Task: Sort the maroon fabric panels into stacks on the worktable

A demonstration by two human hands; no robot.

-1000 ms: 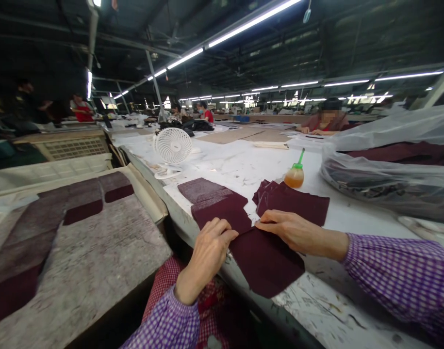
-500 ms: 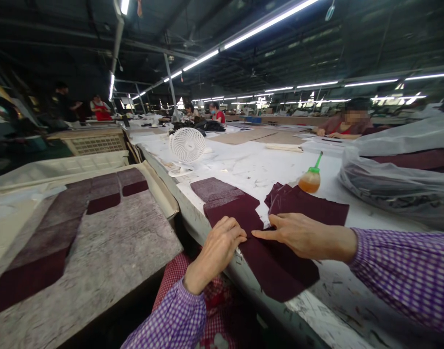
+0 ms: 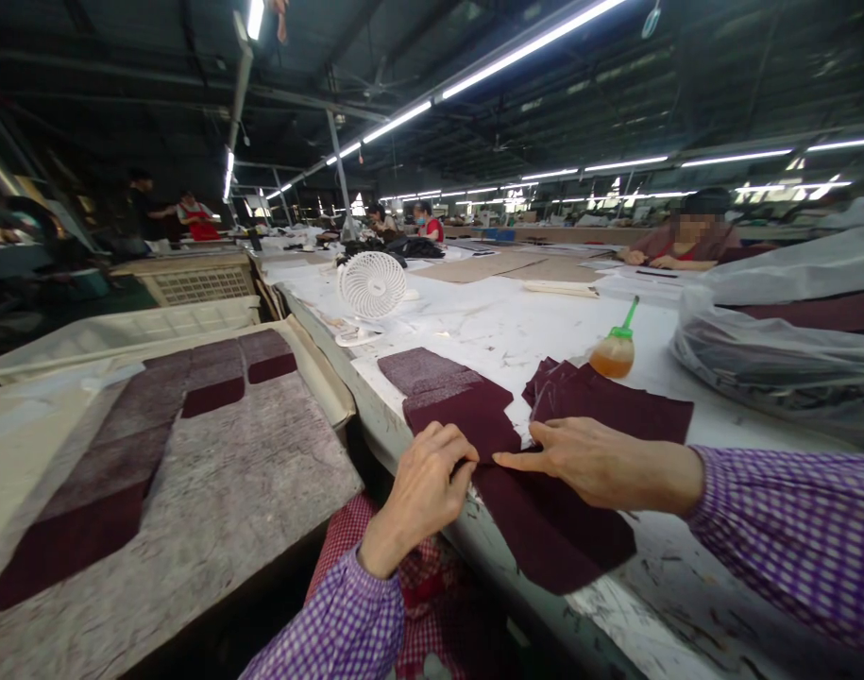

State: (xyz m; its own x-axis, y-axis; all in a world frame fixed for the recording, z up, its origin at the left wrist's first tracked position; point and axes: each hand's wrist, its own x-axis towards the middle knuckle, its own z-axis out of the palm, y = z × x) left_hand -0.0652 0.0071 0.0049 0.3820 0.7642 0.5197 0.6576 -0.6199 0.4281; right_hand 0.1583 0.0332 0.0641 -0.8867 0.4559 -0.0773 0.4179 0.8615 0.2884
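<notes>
My left hand [image 3: 432,480] is at the table's near edge, its thumb and fingers pinched on the edge of a maroon fabric piece [image 3: 555,536]. Across from it, my right hand [image 3: 594,461] lies over the cloth with the index finger stretched out, its tip pressing beside the left fingertips. Thumb and index finger are apart; the other fingers are partly hidden. Beyond the hands lies another maroon piece [image 3: 466,416] with a greyish, chalky-looking far end. Right of it, a fanned stack of maroon pieces [image 3: 616,401] extends behind my right hand.
A squeeze bottle [image 3: 612,354] with green spout and amber liquid stands behind the stack. A small white fan [image 3: 372,285] is farther back. A clear plastic bag [image 3: 771,368] fills the right side. Left, a grey board [image 3: 240,491] bears more maroon pieces. A co-worker [image 3: 686,236] sits across the table.
The view has shifted slightly, so the table's things appear a little farther right. Both hands stay at the same place on the fabric, with the left fingers still pinched there.
</notes>
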